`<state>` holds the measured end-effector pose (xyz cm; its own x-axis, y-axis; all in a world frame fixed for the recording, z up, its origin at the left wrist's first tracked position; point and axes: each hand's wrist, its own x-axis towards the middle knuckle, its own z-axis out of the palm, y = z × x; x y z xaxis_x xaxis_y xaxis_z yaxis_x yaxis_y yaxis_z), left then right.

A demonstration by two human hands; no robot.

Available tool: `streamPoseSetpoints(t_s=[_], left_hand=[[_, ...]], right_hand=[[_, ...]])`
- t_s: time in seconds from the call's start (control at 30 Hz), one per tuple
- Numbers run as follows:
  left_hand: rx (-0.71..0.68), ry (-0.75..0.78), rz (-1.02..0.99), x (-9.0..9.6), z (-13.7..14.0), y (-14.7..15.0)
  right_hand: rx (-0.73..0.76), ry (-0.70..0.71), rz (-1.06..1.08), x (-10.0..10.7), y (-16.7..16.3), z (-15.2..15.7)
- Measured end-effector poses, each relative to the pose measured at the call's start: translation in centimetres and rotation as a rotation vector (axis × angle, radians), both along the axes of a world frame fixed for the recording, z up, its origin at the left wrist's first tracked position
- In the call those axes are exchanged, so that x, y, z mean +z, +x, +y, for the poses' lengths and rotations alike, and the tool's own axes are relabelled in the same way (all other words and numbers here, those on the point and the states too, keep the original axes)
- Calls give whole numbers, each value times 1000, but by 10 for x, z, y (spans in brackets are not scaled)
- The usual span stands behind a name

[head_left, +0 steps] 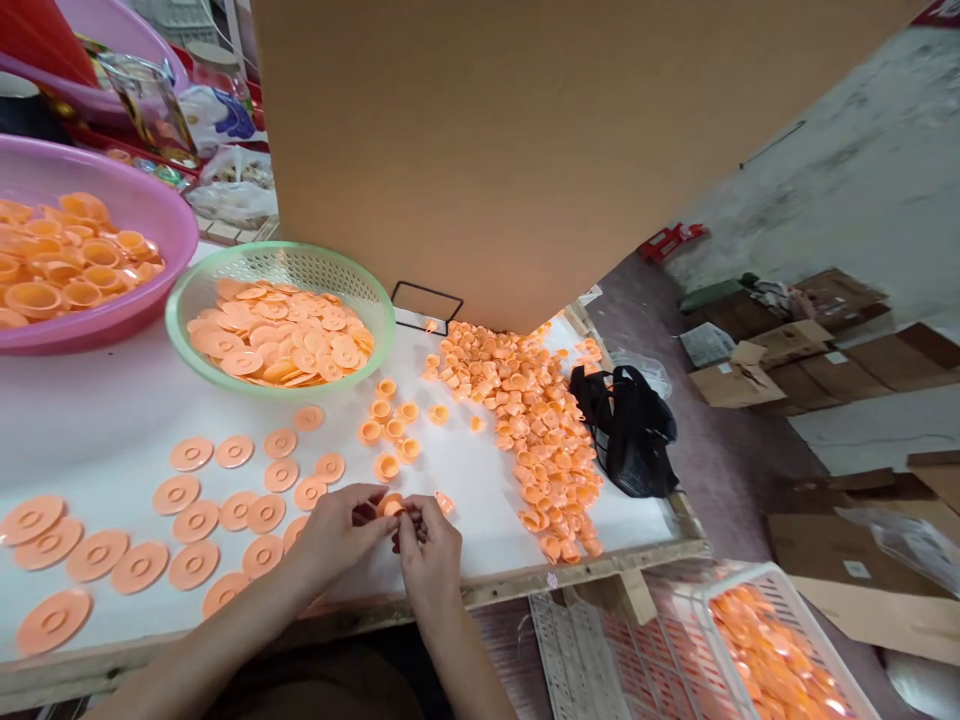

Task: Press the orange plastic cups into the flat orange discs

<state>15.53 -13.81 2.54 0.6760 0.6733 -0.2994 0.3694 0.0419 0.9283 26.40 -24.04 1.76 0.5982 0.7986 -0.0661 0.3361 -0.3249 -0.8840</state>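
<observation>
Close to the table's front edge, my left hand [346, 522] and my right hand [429, 545] meet with fingers closed around one small orange plastic cup [390, 504]. Fingers partly hide it. Just right of the hands lies a loose orange piece [444, 502]. Beyond them stands a cluster of several small orange cups [394, 430]. Flat orange discs [196, 521], each with a raised ring in the middle, are spread over the white tabletop to the left. A large heap of small orange cups [540, 420] lies to the right.
A green basket [180, 345] of discs and a pink basin [176, 215] of larger orange cups stand at the back left. A tall cardboard sheet [465, 160] rises behind. A black bag [637, 435] sits at the right edge; below is a white crate [772, 580] of orange parts.
</observation>
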Motion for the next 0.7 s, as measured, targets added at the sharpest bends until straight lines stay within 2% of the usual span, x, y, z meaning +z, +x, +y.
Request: streamPoseSetpoints(t_s=[0.07, 0.1, 0.2, 0.33, 0.4, 0.57, 0.7], left_hand=[[-22, -148, -138, 7, -1, -4], [-38, -173, -193, 10, -1, -6], [-59, -173, -283, 17, 0, -7], [-78, -222, -290, 17, 0, -5], [-75, -185, -261, 16, -2, -4], [-64, 77, -214, 19, -7, -7], [-46, 136, -172, 16, -10, -10]], right_hand=[[-29, 41, -21, 5, -3, -2], [-44, 59, -42, 8, -4, -3], [-53, 86, -93, 18, -5, 0], [7, 87, -156, 25, -3, 5], [32, 96, -218, 25, -4, 5], [-36, 101, -328, 20, -13, 2], [-72, 56, -281, 13, -22, 3]])
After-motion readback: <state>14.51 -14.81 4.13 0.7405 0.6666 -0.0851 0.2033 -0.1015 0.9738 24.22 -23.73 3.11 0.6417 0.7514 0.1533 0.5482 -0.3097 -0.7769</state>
